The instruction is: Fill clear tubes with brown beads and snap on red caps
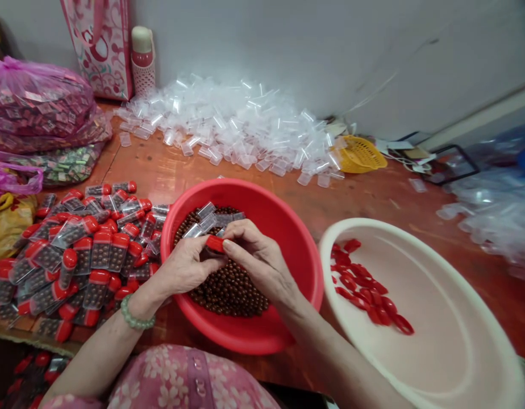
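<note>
Over a red basin (288, 250), my left hand (188, 266) grips a small clear plastic box with a red cap (215, 243), its body mostly hidden by my fingers. My right hand (260, 258) pinches that same red cap from the other side, thumb on its end. Below both hands lie many shiny brown balls (232, 289), like chocolate beads. Several clear boxes (207, 211) rest on the balls at the basin's far left. Loose red caps (365, 289) lie in a cream oval basin (433, 358) to the right.
Filled red-capped boxes (100, 250) are heaped on the wooden surface (147, 165) at left. A pile of clear boxes (241, 125) lies along the wall, beside a yellow basket (360, 154). Pink plastic bags (36, 105), a gift bag (98, 51) and a bottle (143, 62) stand back left.
</note>
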`<state>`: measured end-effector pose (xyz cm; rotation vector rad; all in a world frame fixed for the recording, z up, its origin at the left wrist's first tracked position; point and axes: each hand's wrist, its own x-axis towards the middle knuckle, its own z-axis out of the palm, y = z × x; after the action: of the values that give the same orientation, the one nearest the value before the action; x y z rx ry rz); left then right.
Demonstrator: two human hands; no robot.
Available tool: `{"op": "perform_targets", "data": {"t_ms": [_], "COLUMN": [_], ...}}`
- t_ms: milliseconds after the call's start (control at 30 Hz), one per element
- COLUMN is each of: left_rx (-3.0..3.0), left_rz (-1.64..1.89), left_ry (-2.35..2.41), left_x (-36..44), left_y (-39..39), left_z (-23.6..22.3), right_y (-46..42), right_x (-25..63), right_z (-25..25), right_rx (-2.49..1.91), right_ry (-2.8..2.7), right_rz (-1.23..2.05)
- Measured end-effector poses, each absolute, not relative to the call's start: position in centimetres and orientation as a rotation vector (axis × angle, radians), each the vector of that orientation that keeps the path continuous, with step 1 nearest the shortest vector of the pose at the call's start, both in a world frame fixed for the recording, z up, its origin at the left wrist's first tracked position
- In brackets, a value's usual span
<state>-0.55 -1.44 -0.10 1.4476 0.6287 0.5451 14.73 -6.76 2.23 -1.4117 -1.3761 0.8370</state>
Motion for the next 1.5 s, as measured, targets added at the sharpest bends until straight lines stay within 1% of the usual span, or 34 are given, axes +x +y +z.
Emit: {"op": "perform_targets", "data": {"t_ms": [100,167,300,433,533,667,800,900,1000,1300,1500], "left_rx": [1.414,1.421,1.429,1.360,1.376,1.381,1.334,1.322,1.373,1.558,1.583], "left_rz": [0.541,0.525,0.513,0.574,0.576,0.546,0.564,0.551,0.518,0.430,0.399], "left_ry": [0.599,0.615,0.596,0.561,0.546,0.629,0.678,0.656,0.622,0.596,0.594], "left_x": [-0.6,-0.7,-0.7,-0.7,-0.7,-0.7,-0.6,-0.5,-0.5,-0.8,-0.6], "left_y": [-1.4,-1.4,-1.3,-1.2,-1.2,-1.1,-1.1,-1.1,-1.1,-1.0,-0.9], "left_z": [-0.2,-0.1,0.1,0.1,0.1,0.4,0.4,0.3,0.2,-0.3,-0.5], "right_y": [-6.1,-5.8,-5.9,-6.3,-6.2,-5.9,-6.1,-6.4,-6.5,-5.7,-6.1], "right_x": [13.8,13.8,14.4,14.8,15.1,15.6,16.2,16.5,16.6,17.0,16.6], "right_z": [1.9,1.6,1.4,2.0,2.4,2.4,2.6,2.9,3.0,2.9,2.6], "right_rx": [-1.344,-1.356,-1.419,-1.342,-1.341,-1.443,-1.427,-1.395,-1.423,-1.428,-1.447], "right_ry": [-1.306,-1.296,-1.375,-1.639,-1.695,-1.418,-1.119,-1.043,-1.005,-1.001,-0.970], "right_rz": [0.934,0.944,0.813,0.662,0.654,0.787,1.113,1.310,1.438,1.620,1.604]}}
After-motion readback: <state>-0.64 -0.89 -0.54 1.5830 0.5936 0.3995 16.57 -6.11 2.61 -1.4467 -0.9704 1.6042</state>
